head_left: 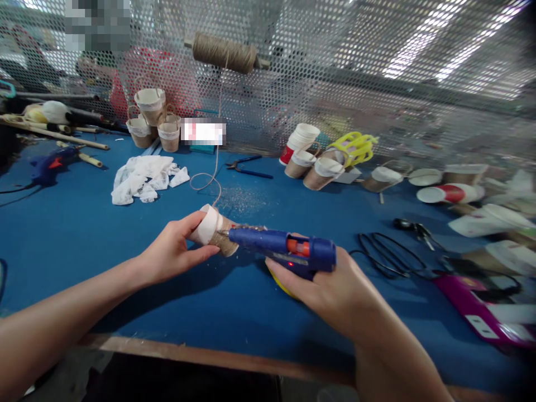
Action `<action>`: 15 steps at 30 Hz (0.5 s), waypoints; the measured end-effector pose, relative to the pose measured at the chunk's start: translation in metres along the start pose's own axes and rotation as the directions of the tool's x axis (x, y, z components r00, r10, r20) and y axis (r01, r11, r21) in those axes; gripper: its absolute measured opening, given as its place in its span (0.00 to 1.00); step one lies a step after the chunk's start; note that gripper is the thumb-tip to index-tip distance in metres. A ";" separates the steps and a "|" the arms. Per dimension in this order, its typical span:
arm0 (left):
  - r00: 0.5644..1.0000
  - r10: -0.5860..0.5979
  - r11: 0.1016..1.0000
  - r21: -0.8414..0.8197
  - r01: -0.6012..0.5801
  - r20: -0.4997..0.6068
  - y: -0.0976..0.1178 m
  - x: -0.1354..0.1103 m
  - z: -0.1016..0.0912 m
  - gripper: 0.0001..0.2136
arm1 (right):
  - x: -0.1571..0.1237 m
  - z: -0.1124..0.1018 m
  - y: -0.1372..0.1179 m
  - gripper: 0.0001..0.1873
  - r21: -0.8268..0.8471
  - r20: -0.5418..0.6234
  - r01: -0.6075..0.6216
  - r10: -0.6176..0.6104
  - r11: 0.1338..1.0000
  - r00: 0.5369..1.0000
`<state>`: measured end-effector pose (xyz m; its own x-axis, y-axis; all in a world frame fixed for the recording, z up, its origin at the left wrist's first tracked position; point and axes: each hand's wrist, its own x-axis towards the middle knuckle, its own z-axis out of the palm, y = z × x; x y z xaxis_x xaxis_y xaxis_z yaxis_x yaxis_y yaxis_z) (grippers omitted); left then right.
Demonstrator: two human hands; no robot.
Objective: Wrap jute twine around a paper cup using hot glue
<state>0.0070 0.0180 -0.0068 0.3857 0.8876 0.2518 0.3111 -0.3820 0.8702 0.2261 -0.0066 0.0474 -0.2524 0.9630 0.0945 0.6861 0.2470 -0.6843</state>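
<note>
My left hand [178, 245] is closed around a paper cup [208, 224], tilted on its side above the table. Brown twine covers the lower part of the cup, and its upper part is bare white. In my right hand [330, 290] is a blue glue gun [268, 243] with a lit red light. The gun's nozzle meets the cup near the edge of the twine. From the cup a loose strand of twine [216, 162] loops up to a twine spool [224, 51] on a rod. A yellow thing shows partly beneath my right hand; I cannot make out what it is.
Pliers [250, 167] and crumpled white material [146, 176] lie beyond my hands. Twine-wrapped cups [170, 134] stand at the back left, with more to the right. Another glue gun [52, 164] rests at left. Black cable [389, 254] and a purple item [469, 307] lie at right.
</note>
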 end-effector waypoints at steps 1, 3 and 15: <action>1.000 0.001 1.000 -0.002 -0.001 0.007 0.000 0.000 0.000 0.13 | 0.001 -0.001 0.001 0.09 0.008 0.010 -0.014 0.013 1.000 1.000; 1.000 -0.004 1.000 -0.004 0.004 0.020 0.001 -0.001 0.000 0.14 | 0.002 -0.003 0.003 0.09 0.015 0.018 -0.042 0.042 0.999 0.999; 1.000 -0.008 1.000 0.000 0.008 0.018 0.003 -0.001 -0.001 0.14 | -0.002 -0.003 0.005 0.10 0.047 0.031 -0.091 0.090 0.995 0.995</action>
<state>0.0071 0.0166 -0.0043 0.3987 0.8860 0.2368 0.3144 -0.3746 0.8722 0.2321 -0.0067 0.0460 -0.2109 0.9775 0.0101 0.6736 0.1528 -0.7232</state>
